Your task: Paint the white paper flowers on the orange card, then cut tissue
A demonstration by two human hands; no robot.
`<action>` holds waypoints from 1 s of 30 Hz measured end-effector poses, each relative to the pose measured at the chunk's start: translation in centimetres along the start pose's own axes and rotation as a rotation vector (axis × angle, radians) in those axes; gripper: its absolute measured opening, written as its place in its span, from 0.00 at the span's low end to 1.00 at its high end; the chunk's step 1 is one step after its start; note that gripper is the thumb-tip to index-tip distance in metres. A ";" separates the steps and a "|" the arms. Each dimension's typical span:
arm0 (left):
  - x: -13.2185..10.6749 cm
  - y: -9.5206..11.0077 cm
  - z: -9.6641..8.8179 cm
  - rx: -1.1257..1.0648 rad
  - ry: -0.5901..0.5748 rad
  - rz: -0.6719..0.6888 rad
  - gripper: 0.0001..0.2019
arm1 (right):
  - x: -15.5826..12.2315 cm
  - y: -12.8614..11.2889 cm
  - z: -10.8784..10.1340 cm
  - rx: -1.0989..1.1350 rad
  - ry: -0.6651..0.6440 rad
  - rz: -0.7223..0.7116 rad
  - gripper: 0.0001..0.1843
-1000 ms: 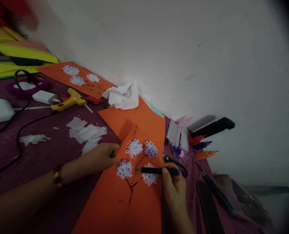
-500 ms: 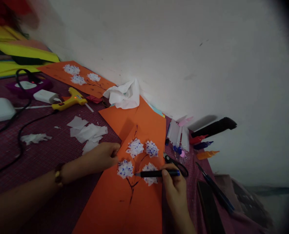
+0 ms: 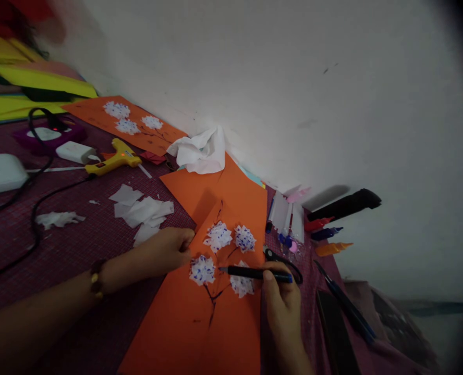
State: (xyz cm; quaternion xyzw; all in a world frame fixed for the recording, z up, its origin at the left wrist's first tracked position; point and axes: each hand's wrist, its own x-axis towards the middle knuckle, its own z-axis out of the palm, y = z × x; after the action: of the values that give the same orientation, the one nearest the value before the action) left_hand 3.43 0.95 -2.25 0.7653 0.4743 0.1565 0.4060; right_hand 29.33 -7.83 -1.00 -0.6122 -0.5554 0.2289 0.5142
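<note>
My right hand [image 3: 282, 302] pinches a black marker pen [image 3: 247, 272] with a blue end. Its tip points left, at or just above the orange paper [image 3: 200, 333], between the white paper flowers. Each flower, such as the left one [image 3: 203, 270], is ruffled and dotted with blue. Dark drawn stems [image 3: 212, 302] run between them. Part of the lower right flower [image 3: 242, 285] is hidden behind the pen. Closed into a loose fist, my left hand [image 3: 174, 251] rests at the paper's left edge; what lies inside its fingers is hidden.
On the left are a yellow glue gun [image 3: 114, 159] with a black cord, a white charger [image 3: 75, 152] and torn white paper [image 3: 145, 211]. A second flowered orange sheet [image 3: 94, 117] lies behind. Scissors [image 3: 282, 260], paint tubes [image 3: 327, 233] and a dark flat object [image 3: 335, 333] are on the right.
The pen tip has moved slightly up and to the right, with my right hand following. My left hand keeps its place at the paper's edge. The whole view has shifted a little.
</note>
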 end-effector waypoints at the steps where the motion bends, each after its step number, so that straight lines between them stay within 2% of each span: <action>1: 0.0 -0.1 0.1 -0.006 0.001 0.005 0.11 | 0.0 0.0 0.1 -0.007 0.017 -0.012 0.09; 15: 0.2 -0.4 0.4 0.070 0.031 0.045 0.09 | 0.0 0.4 1.0 -0.049 -0.037 -0.087 0.07; 21: 0.3 -0.6 0.5 0.073 0.037 0.053 0.10 | -0.1 -0.3 0.4 -0.040 -0.025 -0.037 0.08; 30: 0.1 -0.7 0.5 0.079 0.033 0.052 0.10 | -0.1 0.2 1.3 -0.003 -0.049 -0.047 0.08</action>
State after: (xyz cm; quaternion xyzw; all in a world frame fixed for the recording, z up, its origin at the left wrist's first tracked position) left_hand 3.36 0.96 -3.07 0.7902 0.4665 0.1608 0.3636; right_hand 28.32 -7.40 -1.66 -0.5939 -0.5823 0.2311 0.5048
